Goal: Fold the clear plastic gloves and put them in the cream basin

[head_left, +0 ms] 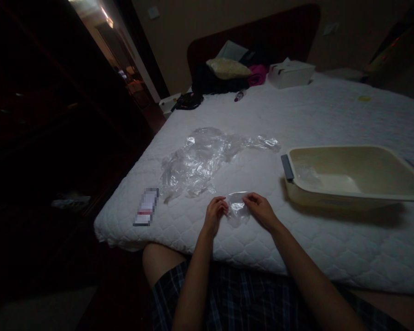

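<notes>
A small clear plastic bag (238,210) is stretched between my hands, just above the near edge of the white quilted mattress (262,243). With thumb and fingers pinched, my right hand (261,209) grips the bag's upper right side. My left hand (215,212) has its fingers curled at the bag's left edge and appears to hold it there. Beyond my hands, a spread of several crumpled clear plastic bags (202,161) lies on the bed.
At the right stands a cream plastic bin (331,197) with grey handles and some clear plastic inside. A blurred phone-like object (146,207) lies at the left edge. Toward the headboard (255,34) are a white box (291,73), a pale cushion (228,68) and dark bundles.
</notes>
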Demonstrator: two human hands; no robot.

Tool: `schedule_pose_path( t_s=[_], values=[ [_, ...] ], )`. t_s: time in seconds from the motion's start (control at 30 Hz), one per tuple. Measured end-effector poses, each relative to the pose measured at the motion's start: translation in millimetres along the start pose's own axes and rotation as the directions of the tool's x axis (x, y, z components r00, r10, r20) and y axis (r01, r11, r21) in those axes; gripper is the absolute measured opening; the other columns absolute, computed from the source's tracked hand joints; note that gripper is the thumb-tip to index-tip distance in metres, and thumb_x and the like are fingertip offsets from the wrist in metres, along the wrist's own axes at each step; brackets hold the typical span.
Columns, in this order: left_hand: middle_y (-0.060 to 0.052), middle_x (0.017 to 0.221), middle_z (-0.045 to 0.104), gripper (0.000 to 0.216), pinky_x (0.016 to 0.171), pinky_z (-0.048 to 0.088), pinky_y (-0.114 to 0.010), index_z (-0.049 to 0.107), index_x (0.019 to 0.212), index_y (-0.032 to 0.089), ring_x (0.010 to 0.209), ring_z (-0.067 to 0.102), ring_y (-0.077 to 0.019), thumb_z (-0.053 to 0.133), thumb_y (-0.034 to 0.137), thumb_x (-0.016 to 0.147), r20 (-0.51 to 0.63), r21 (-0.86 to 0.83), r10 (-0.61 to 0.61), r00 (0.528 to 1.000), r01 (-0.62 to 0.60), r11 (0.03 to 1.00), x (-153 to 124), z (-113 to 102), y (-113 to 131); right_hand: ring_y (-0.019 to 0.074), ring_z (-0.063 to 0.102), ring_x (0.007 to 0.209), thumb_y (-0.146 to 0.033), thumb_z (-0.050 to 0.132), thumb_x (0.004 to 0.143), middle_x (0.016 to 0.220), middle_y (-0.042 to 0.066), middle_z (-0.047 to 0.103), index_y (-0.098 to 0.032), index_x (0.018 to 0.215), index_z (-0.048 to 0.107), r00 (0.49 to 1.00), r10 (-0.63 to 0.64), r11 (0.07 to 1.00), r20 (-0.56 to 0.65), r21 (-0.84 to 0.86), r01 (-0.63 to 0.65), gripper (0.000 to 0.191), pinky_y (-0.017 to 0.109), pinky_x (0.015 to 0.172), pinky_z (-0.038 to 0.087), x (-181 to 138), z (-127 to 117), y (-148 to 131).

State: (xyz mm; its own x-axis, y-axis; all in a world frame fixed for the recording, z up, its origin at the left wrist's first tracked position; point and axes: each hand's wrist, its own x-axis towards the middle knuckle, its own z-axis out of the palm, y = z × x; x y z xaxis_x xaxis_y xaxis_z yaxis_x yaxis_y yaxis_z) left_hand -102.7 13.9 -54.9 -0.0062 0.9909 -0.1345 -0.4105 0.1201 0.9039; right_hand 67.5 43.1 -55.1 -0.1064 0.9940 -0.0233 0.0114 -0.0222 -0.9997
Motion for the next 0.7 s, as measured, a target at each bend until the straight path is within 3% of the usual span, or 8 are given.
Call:
schedule_pose_path(
  t_s=[0.2,0.57,0.7],
  values=[
    [0.002,0.075,0.054,0.035,0.057,0.038,-0.019,0.056,0.095,0.019,0.059,0.048,-0.0055,0.066,0.023,0.062,0.043,0.048,-0.01,0.999,0.008,0.999,-0.7,-2.9,-1.4,0.0122,0.05,0.062,-0.043,0.062,0.068,0.069,0.0,0.057,-0.015,0.077,0.058,1.0,0.003,1.0,0.0,0.009,-0.003,0.03,0.024,0.056,0.038,0.1,-1.2,2.2],
    [0.004,0.068,0.051,0.039,0.053,0.037,-0.017,0.054,0.094,0.018,0.055,0.048,-0.0046,0.072,0.028,0.061,-0.034,0.13,0.022,0.999,-0.017,0.991,0.6,4.4,-4.2,0.0137,0.054,0.065,-0.042,0.065,0.065,0.07,0.0,0.058,-0.016,0.075,0.058,0.998,0.024,0.999,0.05,0.043,-0.026,0.029,0.026,0.062,0.042,-4.3,0.8,-6.5],
    [0.001,0.085,0.054,0.048,0.051,0.039,-0.018,0.052,0.101,0.021,0.053,0.047,-0.0027,0.073,0.028,0.059,-0.047,0.118,0.037,0.998,-0.032,0.993,1.9,5.0,-7.7,0.0152,0.056,0.07,-0.041,0.066,0.065,0.074,0.002,0.061,-0.016,0.078,0.058,0.995,0.021,0.995,0.093,0.094,-0.029,0.029,0.028,0.066,0.043,-3.5,-0.3,-2.8]
  ],
)
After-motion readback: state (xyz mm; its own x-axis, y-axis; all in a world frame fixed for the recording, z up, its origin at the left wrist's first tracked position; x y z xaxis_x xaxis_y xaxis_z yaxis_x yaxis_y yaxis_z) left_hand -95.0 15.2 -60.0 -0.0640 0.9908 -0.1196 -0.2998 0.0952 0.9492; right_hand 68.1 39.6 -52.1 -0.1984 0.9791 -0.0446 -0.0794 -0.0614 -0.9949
